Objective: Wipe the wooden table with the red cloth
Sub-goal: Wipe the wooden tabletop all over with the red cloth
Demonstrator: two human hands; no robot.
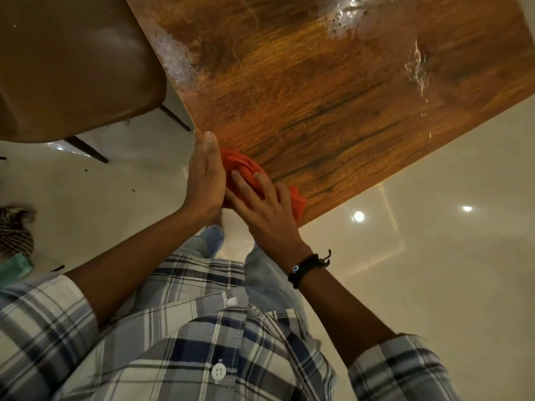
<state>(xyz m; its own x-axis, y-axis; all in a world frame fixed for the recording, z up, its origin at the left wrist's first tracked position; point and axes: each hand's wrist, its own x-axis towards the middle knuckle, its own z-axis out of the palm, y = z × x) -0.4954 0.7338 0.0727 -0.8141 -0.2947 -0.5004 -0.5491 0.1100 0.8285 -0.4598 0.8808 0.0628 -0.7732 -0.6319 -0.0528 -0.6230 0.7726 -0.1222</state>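
Pressing down flat, the right hand (262, 205) has its fingers spread wide over the red cloth (241, 166). The cloth is bunched up in soft folds at the near corner of the wooden table (318, 96). The left hand (205, 176) stands on its side right at the table's edge, fingers straight and close together, touching the cloth like a little wall. The table top is smooth and shiny, brown with dark streaks in the grain, and its edges are straight and thin. Wet patches (344, 15) shine far up the top, well apart from the cloth. A brown chair (72, 62) with a smooth, rounded seat sits close to the table's left edge. On the right, the pale glossy floor (419, 241) lies open beside the table. A dark beaded bracelet (307, 267) rings the right wrist, and the person wears a checked shirt (202, 342).
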